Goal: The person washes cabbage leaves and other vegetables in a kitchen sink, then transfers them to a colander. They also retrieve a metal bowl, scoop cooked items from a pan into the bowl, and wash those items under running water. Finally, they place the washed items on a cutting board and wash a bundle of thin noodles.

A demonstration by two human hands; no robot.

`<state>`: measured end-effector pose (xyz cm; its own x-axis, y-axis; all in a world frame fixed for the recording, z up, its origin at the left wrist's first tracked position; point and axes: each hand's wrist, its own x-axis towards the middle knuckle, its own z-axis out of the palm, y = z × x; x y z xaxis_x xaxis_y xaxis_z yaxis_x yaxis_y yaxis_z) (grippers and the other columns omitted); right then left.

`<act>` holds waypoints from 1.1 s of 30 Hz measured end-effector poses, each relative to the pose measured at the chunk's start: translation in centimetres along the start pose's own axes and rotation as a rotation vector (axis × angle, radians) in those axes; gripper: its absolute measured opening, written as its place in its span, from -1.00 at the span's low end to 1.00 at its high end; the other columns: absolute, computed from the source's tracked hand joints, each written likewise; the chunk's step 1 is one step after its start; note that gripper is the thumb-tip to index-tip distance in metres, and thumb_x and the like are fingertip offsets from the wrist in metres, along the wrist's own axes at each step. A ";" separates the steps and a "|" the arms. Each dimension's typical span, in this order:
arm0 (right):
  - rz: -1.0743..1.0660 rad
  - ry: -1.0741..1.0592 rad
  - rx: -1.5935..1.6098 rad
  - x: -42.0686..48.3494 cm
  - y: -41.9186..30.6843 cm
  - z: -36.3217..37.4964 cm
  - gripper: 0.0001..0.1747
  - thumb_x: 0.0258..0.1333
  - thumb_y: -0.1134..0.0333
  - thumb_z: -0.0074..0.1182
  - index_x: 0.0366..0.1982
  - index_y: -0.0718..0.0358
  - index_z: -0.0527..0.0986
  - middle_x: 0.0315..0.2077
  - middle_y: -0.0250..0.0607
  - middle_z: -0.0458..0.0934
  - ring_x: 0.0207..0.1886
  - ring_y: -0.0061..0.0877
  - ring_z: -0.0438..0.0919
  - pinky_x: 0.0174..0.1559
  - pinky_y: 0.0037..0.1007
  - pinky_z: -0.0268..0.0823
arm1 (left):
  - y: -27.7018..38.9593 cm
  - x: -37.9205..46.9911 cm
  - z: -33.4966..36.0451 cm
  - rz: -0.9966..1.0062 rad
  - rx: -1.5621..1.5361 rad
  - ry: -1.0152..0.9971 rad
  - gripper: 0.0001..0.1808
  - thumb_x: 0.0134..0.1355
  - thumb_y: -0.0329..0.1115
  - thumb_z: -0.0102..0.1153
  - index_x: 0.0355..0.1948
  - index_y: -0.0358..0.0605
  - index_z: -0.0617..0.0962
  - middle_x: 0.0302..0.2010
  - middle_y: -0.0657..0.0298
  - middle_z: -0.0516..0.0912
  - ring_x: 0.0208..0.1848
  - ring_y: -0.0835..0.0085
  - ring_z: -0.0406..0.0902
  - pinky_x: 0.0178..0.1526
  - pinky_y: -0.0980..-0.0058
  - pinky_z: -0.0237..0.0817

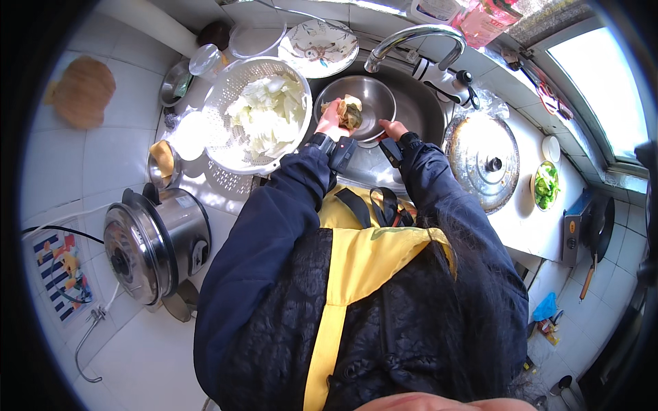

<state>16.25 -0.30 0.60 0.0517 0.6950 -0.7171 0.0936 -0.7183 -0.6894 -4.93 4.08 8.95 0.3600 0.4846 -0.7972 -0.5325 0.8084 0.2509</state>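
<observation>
My left hand [330, 122] holds a crumpled bundle of yellowish and dark green leaves [351, 115], perhaps pickled vegetable, above a stainless steel bowl [378, 95]. That bowl sits in the metal sink [424, 110], below the faucet [411, 32]. On the bowl's near right rim is my right hand [394, 129], its fingers closed around the edge. Left of the sink, a white plastic colander [216, 110] holds torn pale cabbage leaves [270, 110].
A patterned plate [318, 49] lies behind the bowl. Right of the sink are a large metal lid [480, 180] and a bowl of chopped greens [546, 185]. A rice cooker or electric pot [180, 226] stands left, near a small bowl with a tan piece [163, 158].
</observation>
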 end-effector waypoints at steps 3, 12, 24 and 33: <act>-0.101 0.028 -0.168 0.5 0.2 -0.7 -0.49 0.14 0.04 0.02 -0.25 0.43 0.52 -0.46 -0.08 0.62 -0.51 -0.38 0.61 -0.41 -0.41 0.43 | 0.0 1.0 0.6 0.039 -0.083 0.073 -0.63 0.19 0.06 0.09 -0.07 0.15 0.53 -0.07 0.30 0.59 0.00 0.30 0.50 0.06 0.08 0.25; -0.413 0.561 0.244 -6.6 -4.8 -4.3 -0.57 0.19 0.03 -0.01 -0.23 0.31 0.51 -0.45 -0.29 0.57 -0.34 -0.57 0.55 -0.31 -0.55 0.37 | -0.1 1.4 4.3 -0.010 -0.158 -0.003 -0.58 0.24 0.10 -0.03 -0.06 0.06 0.48 -0.03 0.24 0.56 0.03 0.19 0.48 0.13 0.03 0.22; -0.598 0.599 0.979 -10.5 -10.3 -12.9 -0.45 0.38 -0.02 -0.37 -0.30 0.27 0.50 -0.61 -0.41 0.46 -0.52 -0.60 0.41 -0.49 -0.56 0.23 | 0.7 0.6 6.3 0.000 -0.180 -0.126 -0.41 0.25 0.18 -0.10 0.16 0.06 0.35 0.23 0.15 0.34 0.28 0.10 0.23 0.28 -0.12 -0.09; -0.698 0.615 0.796 -11.2 -12.4 -10.6 -0.58 0.35 0.10 -0.23 -0.39 0.28 0.46 -0.67 -0.45 0.35 -0.66 -0.69 0.28 -0.63 -0.62 0.12 | 0.9 1.4 6.2 -0.070 0.010 -0.113 -0.52 0.32 0.10 -0.19 0.02 -0.01 0.47 0.11 0.13 0.46 0.17 0.10 0.34 0.20 -0.15 0.01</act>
<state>25.10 1.16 18.22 0.7148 0.6832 -0.1497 -0.3337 0.1451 -0.9314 -0.12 7.56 11.49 0.4800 0.4612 -0.7462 -0.4957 0.8444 0.2030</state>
